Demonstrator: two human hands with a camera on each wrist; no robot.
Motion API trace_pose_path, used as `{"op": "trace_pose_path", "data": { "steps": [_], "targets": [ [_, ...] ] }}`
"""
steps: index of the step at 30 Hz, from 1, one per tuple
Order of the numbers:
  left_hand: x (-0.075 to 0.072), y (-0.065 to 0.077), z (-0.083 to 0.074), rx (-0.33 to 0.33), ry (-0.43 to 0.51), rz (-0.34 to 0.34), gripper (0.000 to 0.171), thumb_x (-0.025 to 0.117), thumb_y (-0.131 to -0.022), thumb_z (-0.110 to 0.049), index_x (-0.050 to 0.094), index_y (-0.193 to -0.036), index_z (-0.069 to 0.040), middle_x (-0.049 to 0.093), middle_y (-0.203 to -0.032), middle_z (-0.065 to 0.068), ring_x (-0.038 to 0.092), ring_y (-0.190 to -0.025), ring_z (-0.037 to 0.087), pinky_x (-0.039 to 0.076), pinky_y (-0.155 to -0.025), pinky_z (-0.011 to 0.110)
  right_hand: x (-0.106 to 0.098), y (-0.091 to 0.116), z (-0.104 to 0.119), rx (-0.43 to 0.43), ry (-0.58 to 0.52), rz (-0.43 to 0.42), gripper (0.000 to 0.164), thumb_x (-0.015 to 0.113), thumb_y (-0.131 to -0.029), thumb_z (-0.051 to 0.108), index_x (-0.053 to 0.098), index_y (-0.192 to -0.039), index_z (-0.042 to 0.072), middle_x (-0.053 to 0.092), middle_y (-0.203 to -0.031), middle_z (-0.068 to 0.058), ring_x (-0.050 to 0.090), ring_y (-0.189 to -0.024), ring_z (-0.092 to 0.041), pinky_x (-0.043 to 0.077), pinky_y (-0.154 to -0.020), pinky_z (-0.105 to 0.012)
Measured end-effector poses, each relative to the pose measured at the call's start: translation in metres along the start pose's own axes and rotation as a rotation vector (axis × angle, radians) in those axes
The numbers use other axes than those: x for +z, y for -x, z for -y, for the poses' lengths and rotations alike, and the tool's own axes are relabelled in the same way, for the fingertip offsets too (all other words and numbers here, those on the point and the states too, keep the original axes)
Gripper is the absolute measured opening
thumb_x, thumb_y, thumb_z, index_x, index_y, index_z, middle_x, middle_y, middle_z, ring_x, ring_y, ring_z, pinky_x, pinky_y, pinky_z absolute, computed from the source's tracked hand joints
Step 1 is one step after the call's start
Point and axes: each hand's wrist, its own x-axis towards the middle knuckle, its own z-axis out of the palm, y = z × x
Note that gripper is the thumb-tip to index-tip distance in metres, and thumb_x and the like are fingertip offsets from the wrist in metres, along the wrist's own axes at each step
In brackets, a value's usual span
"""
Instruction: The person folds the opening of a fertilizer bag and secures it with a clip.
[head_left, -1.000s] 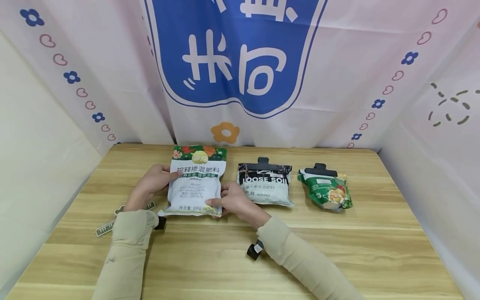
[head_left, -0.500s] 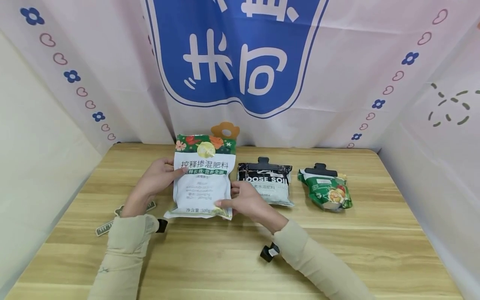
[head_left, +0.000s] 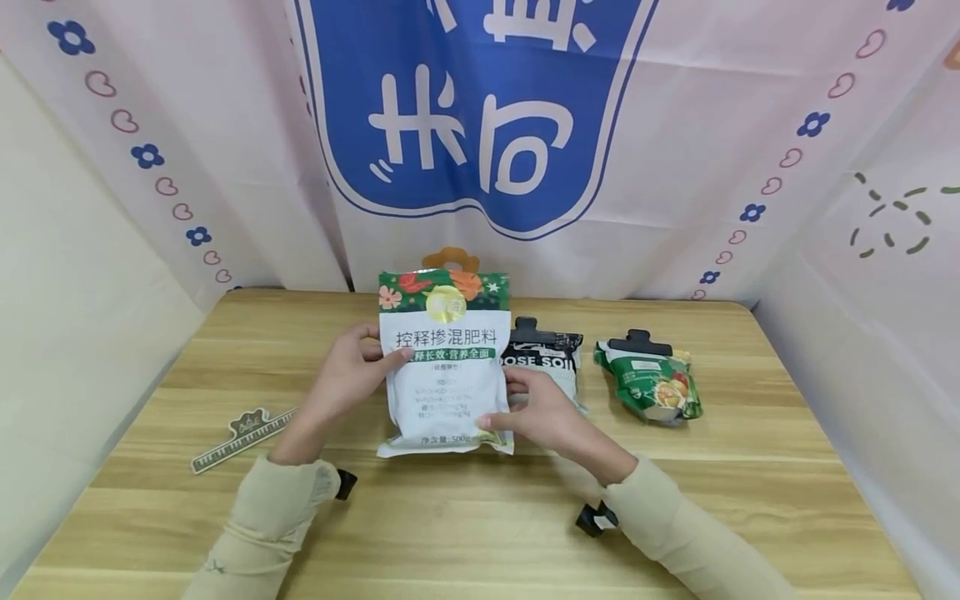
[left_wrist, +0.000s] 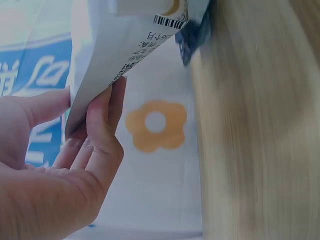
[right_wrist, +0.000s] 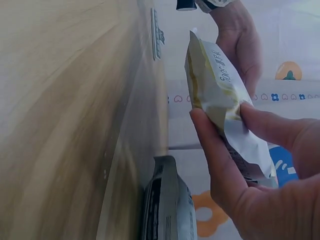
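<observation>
A white and green fertilizer bag [head_left: 446,392] is held up off the wooden table, its printed front facing me. My left hand [head_left: 348,375] pinches its left edge, thumb in front and fingers behind; the left wrist view shows the fingers bent against the bag's back [left_wrist: 115,45]. Near the lower right corner my right hand [head_left: 540,412] grips the bag, thumb on the front. In the right wrist view the bag's bottom end [right_wrist: 210,80] sits between thumb and fingers, clear of the table. Behind it, a black and white "LOOSE SOIL" bag [head_left: 558,367] is partly hidden.
A black clip [head_left: 527,327] closes the loose soil bag. To its right lies a green pouch [head_left: 648,383] with another black clip [head_left: 639,342]. A ruler-like piece [head_left: 243,437] lies at the left of the wooden table [head_left: 465,533]. A printed curtain [head_left: 675,167] hangs behind.
Both hands have lifted the fertilizer bag and carried it to the right and nearer to me. It now covers part of the loose soil bag, and the ruler-like piece is more exposed.
</observation>
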Motion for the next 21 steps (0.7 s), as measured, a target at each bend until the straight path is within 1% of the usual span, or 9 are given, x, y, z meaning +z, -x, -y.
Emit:
{"op": "trace_pose_path", "data": {
  "steps": [3,5,9,13,16,18,19,21],
  "targets": [
    [0.007,0.005,-0.004,0.004,0.022,0.013,0.051,0.071,-0.091,-0.032,0.049,-0.126,-0.003,0.074,-0.105,0.018,0.069,-0.079,0.014,0.056,-0.067,0.028,-0.006,0.009,-0.004,-0.013,0.016,-0.004,0.072,0.086,-0.076,0.024,0.053,-0.139,0.016,0.065,-0.124,-0.005,0.069,-0.096,-0.021,0.06,-0.08,-0.031],
    [0.011,0.009,-0.007,0.006,0.023,0.03,0.05,0.072,-0.09,-0.033,0.05,-0.125,-0.005,0.075,-0.103,0.016,0.069,-0.077,0.015,0.055,-0.067,0.028,-0.01,0.016,-0.007,-0.01,0.025,-0.005,0.071,0.086,-0.076,0.023,0.053,-0.138,0.015,0.064,-0.126,-0.006,0.07,-0.094,-0.021,0.06,-0.078,-0.031],
    [0.02,0.016,-0.012,0.019,0.024,0.058,0.052,0.074,-0.088,-0.034,0.051,-0.126,-0.007,0.077,-0.099,0.013,0.071,-0.078,0.015,0.054,-0.068,0.029,-0.017,0.028,-0.013,-0.008,0.026,-0.001,0.07,0.085,-0.077,0.023,0.052,-0.138,0.013,0.063,-0.128,-0.008,0.071,-0.095,-0.02,0.061,-0.078,-0.031],
    [0.028,0.022,-0.015,0.041,0.043,0.071,0.057,0.077,-0.086,-0.033,0.05,-0.13,-0.009,0.078,-0.097,0.011,0.074,-0.083,0.015,0.057,-0.072,0.032,-0.022,0.038,-0.018,-0.035,0.045,-0.011,0.067,0.085,-0.076,0.02,0.054,-0.134,0.01,0.064,-0.121,-0.008,0.07,-0.094,-0.019,0.06,-0.078,-0.027],
    [0.034,0.026,-0.016,0.061,0.064,0.091,0.063,0.078,-0.085,-0.033,0.048,-0.135,-0.01,0.078,-0.097,0.01,0.075,-0.084,0.016,0.059,-0.073,0.035,-0.024,0.043,-0.021,-0.034,0.06,-0.023,0.063,0.086,-0.074,0.016,0.056,-0.129,0.008,0.065,-0.117,-0.009,0.07,-0.092,-0.019,0.06,-0.075,-0.026],
    [0.036,0.029,-0.016,0.072,0.071,0.106,0.065,0.078,-0.084,-0.033,0.049,-0.137,-0.012,0.078,-0.097,0.009,0.075,-0.083,0.016,0.059,-0.072,0.034,-0.024,0.046,-0.023,-0.036,0.076,-0.024,0.062,0.086,-0.074,0.014,0.056,-0.128,0.006,0.065,-0.116,-0.01,0.07,-0.094,-0.02,0.06,-0.075,-0.027],
    [0.037,0.031,-0.017,0.08,0.072,0.114,0.064,0.078,-0.084,-0.034,0.05,-0.137,-0.012,0.078,-0.096,0.009,0.075,-0.082,0.016,0.06,-0.07,0.034,-0.024,0.047,-0.024,-0.036,0.093,-0.022,0.061,0.085,-0.074,0.014,0.056,-0.127,0.005,0.066,-0.116,-0.01,0.069,-0.095,-0.021,0.06,-0.075,-0.027],
    [0.037,0.034,-0.017,0.101,0.072,0.136,0.056,0.079,-0.084,-0.033,0.057,-0.13,-0.012,0.078,-0.094,0.008,0.075,-0.08,0.017,0.059,-0.067,0.031,-0.023,0.05,-0.025,-0.053,0.124,-0.017,0.058,0.084,-0.075,0.012,0.057,-0.125,0.005,0.066,-0.116,-0.011,0.069,-0.096,-0.022,0.06,-0.074,-0.026]
  ]
}}
